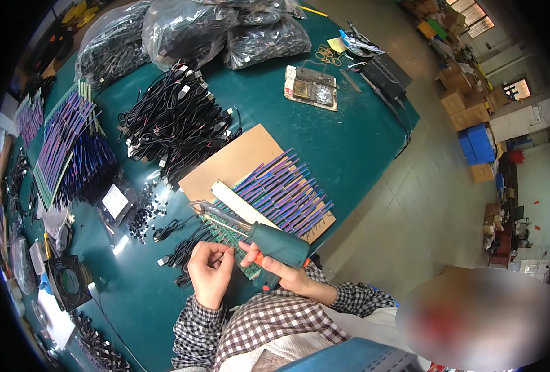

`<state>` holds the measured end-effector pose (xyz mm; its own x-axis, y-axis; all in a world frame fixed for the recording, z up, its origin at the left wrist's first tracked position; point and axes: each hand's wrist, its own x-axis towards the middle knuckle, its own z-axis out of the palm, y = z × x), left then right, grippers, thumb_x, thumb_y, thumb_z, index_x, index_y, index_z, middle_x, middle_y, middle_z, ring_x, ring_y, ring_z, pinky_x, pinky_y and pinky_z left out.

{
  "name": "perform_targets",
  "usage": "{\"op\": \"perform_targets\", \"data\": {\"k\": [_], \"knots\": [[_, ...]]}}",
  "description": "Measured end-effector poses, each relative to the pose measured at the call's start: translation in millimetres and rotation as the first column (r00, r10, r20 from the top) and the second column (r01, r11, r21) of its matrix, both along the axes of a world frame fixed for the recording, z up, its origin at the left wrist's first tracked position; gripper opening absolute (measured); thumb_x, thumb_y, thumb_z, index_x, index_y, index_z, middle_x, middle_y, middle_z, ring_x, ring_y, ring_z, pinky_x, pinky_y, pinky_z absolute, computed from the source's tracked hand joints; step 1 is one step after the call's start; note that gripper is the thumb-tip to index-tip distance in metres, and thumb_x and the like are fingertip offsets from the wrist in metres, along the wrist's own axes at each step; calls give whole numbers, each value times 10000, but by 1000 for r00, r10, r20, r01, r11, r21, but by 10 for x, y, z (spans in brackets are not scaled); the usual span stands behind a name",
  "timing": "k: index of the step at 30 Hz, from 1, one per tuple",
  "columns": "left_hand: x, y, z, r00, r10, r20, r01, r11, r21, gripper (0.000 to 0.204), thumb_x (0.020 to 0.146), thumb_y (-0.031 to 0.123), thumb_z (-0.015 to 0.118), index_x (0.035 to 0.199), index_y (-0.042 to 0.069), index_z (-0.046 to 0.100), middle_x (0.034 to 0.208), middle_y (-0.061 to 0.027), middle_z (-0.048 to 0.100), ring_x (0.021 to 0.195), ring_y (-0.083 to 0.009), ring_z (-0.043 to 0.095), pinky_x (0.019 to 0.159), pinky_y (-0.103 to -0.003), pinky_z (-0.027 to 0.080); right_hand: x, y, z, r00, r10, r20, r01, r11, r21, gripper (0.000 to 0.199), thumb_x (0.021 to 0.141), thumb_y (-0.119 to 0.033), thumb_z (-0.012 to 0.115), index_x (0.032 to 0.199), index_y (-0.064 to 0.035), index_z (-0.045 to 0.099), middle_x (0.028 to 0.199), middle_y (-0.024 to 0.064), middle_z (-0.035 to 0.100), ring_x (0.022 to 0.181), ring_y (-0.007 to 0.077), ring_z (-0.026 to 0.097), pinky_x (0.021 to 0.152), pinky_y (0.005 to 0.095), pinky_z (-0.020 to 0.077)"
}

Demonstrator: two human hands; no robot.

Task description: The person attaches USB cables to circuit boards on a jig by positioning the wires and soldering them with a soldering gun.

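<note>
In my right hand is a soldering gun with a dark green handle, an orange trigger and long thin metal tubes. Its tip points left over a row of small green circuit boards. My left hand is closed in a pinch beside the boards, under the tip; whatever lies between its fingers is too small to make out. Shiny purple-blue strips run side by side from the boards, with a pale bar laid across them. Beneath them is a brown board.
Black cables lie heaped on the green table, backed by bulging plastic bags. More purple strips are stacked left, near small black parts and a fan. Far right are a solder tray and black box.
</note>
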<state>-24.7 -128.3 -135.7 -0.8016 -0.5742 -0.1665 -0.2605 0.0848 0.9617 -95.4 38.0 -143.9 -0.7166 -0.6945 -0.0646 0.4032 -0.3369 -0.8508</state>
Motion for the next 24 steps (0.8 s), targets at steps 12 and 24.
{"op": "perform_targets", "data": {"k": [12,24], "knots": [[28,2,-7,999,-32,-2,31,983,-179,93,811,23,756,849,21,672,803,-70,603,666,-173,611,596,-298,480,-51,76,77,999,37,-24,-34,991,130,568,1001,-534,577,1205,-4,556,1056,84,601,1019,263,657,1238,652,223],[-33,49,64,1000,-9,30,16,971,-237,126,793,-21,786,833,30,678,786,-13,584,649,-77,522,527,-232,390,84,824,359,983,-96,158,81,992,99,566,977,-421,698,1311,-12,495,1151,142,605,1091,308,652,997,556,559]]}}
